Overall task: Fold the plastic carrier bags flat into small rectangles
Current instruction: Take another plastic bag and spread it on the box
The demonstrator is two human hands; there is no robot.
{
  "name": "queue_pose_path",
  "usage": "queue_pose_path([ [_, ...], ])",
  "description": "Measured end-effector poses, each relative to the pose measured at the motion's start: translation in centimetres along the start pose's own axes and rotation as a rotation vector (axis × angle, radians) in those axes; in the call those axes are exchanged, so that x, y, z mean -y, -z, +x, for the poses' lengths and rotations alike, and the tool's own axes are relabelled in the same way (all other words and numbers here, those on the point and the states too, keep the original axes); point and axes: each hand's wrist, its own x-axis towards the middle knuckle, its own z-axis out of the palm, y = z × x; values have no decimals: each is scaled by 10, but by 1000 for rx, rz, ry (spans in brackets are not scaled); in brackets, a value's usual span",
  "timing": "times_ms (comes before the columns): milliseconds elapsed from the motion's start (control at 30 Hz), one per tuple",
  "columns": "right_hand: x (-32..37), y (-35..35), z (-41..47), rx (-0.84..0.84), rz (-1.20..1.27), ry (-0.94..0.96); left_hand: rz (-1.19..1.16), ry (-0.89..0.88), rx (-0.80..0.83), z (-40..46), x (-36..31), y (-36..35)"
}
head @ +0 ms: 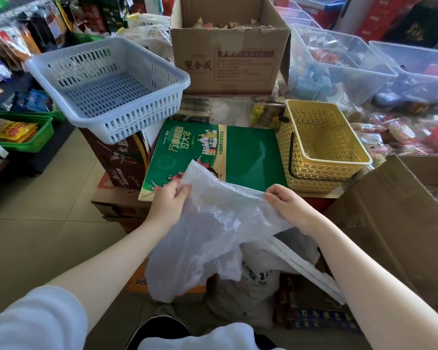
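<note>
So we've got one translucent white carrier bag (213,223) pinched up in the air between both hands, just in front of the green carton (245,157) we'd guess is the folding surface. Left hand (168,200) is closed on the bag's upper left edge, thumb on top and fingers tucked behind the film. Right hand (286,202) is gripping the opposite edge, fingers curled over it. Holding it by two spread points like this makes sense to us: the top edge gets pulled taut into a rough straight line while the rest hangs down loose, which is how you shake a crumpled bag into something flattish before laying it down.

The plastic is thin, crinkly and floppy, full of soft creases, and you can see through it a bit. No fold in it that we can make out, so we'd call this the very start of the folding.

The carton lid is glossy, flat and stiff, good for pressing creases. Beside it on the right sits a yellow lattice basket (352,157), rigid plastic, looks empty. Off to the left, up on a brown box, there's a pale blue slotted basket (162,72), also looks empty, maybe for finished rectangles, can't tell which
</note>
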Motion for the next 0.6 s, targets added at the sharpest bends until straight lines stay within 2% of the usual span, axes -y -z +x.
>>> queue_pose_path([
  [100, 12, -2, 4, -84, 120, -7, 189, 84, -32, 2, 12, -2],
  [133, 18, -2, 3, -90, 148, -6, 246, 44, -55, 1, 11, -4],
  [200, 28, -3, 4, -68, 156, -13, 258, -191, -38, -4, -2, -8],
  [300, 38, -10, 7, -64, 261, -59, 156, -608, 201, -10, -35, -17],
  [367, 47, -12, 7, -38, 404, -119, 182, -792, 351, -10, -50, -26],
  [433, 55, -9, 6, 61, 592, -203, 277, -920, 382, -6, -54, -34],
  [500, 55, -4, 4, 148, 690, -223, 334, -977, 310, -2, -51, -39],
  [600, 42, 0, -2, 123, 492, 5, 246, -839, 199, 3, -49, -40],
])
